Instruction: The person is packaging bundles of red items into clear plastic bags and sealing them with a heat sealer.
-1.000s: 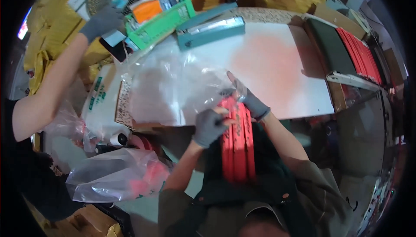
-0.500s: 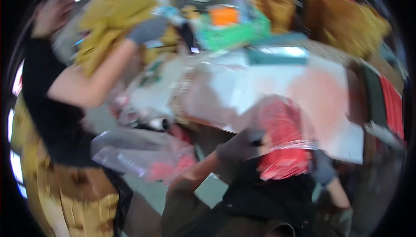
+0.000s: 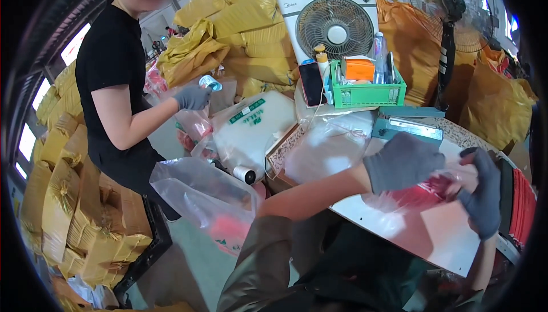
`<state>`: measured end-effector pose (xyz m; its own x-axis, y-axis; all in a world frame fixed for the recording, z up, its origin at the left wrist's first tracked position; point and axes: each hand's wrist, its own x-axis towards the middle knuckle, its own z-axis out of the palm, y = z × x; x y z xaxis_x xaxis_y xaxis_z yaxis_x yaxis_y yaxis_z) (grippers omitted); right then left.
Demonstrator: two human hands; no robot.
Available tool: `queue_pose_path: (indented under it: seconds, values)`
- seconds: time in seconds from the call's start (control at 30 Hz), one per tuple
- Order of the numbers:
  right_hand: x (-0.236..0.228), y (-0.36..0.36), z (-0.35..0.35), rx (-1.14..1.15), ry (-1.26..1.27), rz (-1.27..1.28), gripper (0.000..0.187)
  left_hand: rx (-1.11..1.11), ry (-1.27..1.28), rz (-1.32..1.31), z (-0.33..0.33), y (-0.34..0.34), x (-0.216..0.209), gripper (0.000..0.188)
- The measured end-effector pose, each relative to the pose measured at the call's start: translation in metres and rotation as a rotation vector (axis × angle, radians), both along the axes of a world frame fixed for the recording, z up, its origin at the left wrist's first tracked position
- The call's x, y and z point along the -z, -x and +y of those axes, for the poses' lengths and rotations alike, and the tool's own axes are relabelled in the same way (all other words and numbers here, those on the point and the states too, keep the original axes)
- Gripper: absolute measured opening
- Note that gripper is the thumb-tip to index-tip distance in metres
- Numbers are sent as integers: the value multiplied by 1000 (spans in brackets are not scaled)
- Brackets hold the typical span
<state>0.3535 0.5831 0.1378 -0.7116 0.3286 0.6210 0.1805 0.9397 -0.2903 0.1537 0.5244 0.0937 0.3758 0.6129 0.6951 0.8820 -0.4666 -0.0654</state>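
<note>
On the white tabletop (image 3: 451,238) lies a clear plastic bag (image 3: 422,193) with a red, folded-looking bundle inside; motion blurs it partly. My left hand (image 3: 404,163), in a grey glove, grips its upper side, fingers curled toward the bag's gathered end. That bunched, pale plastic end is pinched by my right hand (image 3: 483,195), gloved in grey too, thumb and fingers round it. The bundle's far side is hidden behind my left hand.
A teal sealing device (image 3: 408,126) and a green basket (image 3: 368,94) stand beyond my hands, before a white box fan (image 3: 334,29). Red folded stacks (image 3: 520,203) sit at right. At left, a gloved co-worker (image 3: 114,78) holds a tape roll (image 3: 210,83) near an open plastic bag (image 3: 208,195).
The bagged red bundle has gone from upright near my body down to the tabletop at the right. Both hands moved right with it and now hold its end. The view has swung.
</note>
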Motion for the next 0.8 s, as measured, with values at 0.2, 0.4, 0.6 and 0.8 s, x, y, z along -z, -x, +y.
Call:
queue_pose_path:
  seconds: [0.2,0.4,0.6,0.8]
  values:
    - [51,20,45,-179,-61,-286,18,45,-114,-165,-16,7,-4,20]
    - [60,82,123,-4,125,-14,35,145,432,-985,37,24,102,40]
    - [192,105,304,642,88,206,92,137,1007,-1767,116,33,192,45]
    - [132,151,319,386,159,255,68,27,941,-1772,173,56,180,45]
